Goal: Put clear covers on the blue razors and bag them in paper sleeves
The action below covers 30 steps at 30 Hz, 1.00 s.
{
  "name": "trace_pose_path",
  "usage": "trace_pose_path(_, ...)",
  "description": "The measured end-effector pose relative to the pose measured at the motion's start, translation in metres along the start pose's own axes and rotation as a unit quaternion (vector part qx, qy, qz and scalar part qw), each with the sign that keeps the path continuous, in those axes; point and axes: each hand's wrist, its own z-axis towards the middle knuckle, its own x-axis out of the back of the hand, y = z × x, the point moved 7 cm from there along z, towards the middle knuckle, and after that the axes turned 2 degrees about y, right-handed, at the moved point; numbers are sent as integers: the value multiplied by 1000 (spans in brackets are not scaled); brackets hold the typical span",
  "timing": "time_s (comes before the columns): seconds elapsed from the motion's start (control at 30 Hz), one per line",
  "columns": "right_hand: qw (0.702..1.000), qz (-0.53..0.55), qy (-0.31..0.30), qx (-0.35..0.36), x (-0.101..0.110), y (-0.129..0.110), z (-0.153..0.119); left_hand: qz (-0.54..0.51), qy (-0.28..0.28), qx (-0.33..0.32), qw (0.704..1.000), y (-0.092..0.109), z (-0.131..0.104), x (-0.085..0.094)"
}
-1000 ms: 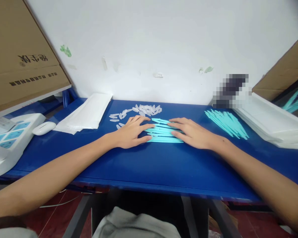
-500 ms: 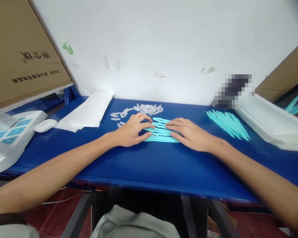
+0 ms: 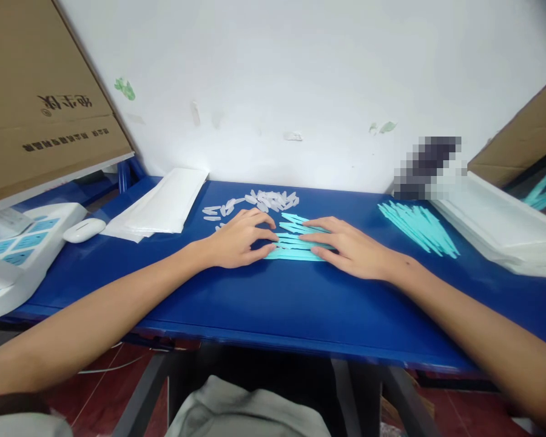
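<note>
"What are the fingers (image 3: 264, 233) doing?"

"They're spread and bent, not squeezing anything. The left hand (image 3: 239, 243) seems to touch the left ends of the thin light-teal sticks (image 3: 292, 246), maybe plastic. The right hand (image 3: 357, 249) lies over the right ends."

"Where are those sticks?"

"Between the hands, side by side on the shiny blue table (image 3: 255, 303). The far ones slant a bit."

"What step is this?"

"I think it's making the row neat. The next move seems to need soft pushes from both sides."

"And farther out?"

"Small cloudy-white pieces (image 3: 275, 200) lie past the left hand, and a loose pile of light-teal sticks (image 3: 418, 227) lies off to the right."
</note>
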Motion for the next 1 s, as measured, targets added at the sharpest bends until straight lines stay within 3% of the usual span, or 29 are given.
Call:
trace_pose_path(0.23, 1000, -12, -10, -18, 1, 1, -1, -34, -53, 17, 998, -1, -2, -11)
trace_pose_path(0.53, 998, 47, -25, 22, -1, -13, -1, -72, -4, -18, 997, 2, -2, -4)
trace_pose_path(1.0, 998, 34, -25, 35, 0, -16, -2, -69, -6, -10, 998, 2, -1, -6)
